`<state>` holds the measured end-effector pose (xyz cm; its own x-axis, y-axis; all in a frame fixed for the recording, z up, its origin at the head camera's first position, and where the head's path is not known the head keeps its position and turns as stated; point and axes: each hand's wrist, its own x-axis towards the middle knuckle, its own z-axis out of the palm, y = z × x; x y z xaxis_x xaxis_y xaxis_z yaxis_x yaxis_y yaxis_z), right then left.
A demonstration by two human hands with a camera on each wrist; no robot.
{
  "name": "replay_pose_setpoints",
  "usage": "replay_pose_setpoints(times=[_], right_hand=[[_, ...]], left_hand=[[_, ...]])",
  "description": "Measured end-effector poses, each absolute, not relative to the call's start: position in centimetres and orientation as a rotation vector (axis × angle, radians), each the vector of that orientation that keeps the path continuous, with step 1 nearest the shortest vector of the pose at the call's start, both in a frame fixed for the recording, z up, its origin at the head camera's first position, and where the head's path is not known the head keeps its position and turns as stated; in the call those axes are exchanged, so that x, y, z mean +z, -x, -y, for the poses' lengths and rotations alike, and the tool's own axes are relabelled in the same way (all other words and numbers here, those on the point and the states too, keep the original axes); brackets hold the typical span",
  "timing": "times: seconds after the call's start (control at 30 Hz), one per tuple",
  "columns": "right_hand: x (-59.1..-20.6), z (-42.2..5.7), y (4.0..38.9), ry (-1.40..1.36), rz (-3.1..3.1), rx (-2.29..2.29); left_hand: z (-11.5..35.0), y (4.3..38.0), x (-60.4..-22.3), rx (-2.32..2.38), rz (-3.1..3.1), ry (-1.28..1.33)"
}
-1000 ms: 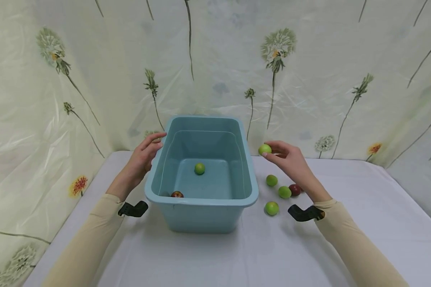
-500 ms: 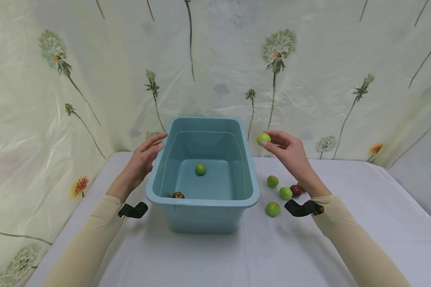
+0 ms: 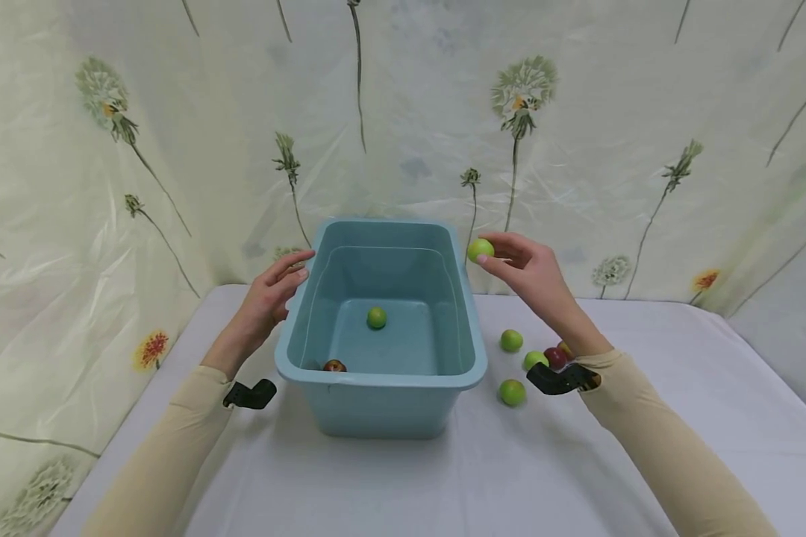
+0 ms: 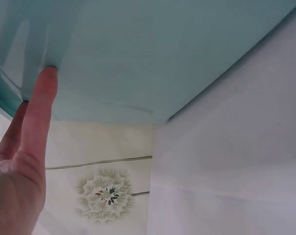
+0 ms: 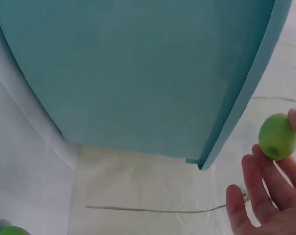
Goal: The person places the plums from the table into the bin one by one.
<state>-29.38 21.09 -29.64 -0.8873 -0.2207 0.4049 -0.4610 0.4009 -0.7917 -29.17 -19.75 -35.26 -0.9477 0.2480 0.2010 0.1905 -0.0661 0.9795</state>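
Between thumb and fingertips, my right hand pinches a small green lime-like fruit, held up at the right side of the pale blue tub. The right wrist view shows this oval green fruit beside the tub's rim. My left hand stays at the tub's left side, and its fairly straight fingers touch the outer wall. Inside the tub lie one green fruit and a reddish apple-like fruit, partly hidden by the front rim.
Right of the tub, on the white cloth, lie several green fruits and dark red fruits; my right wrist partly covers this group. A flower-printed curtain hangs behind the table.
My right hand has lifted the green fruit and carried it a little left, to the tub's right rim. The left hand keeps its place at the tub.
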Motion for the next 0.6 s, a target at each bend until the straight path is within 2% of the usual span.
replay_pose_setpoints(times=[0.6], right_hand=[[-25.7,-17.3,27.6,-0.864,2.399,1.422]], left_hand=[[19.7,29.3,-35.5,2.197,-2.158,-0.501]])
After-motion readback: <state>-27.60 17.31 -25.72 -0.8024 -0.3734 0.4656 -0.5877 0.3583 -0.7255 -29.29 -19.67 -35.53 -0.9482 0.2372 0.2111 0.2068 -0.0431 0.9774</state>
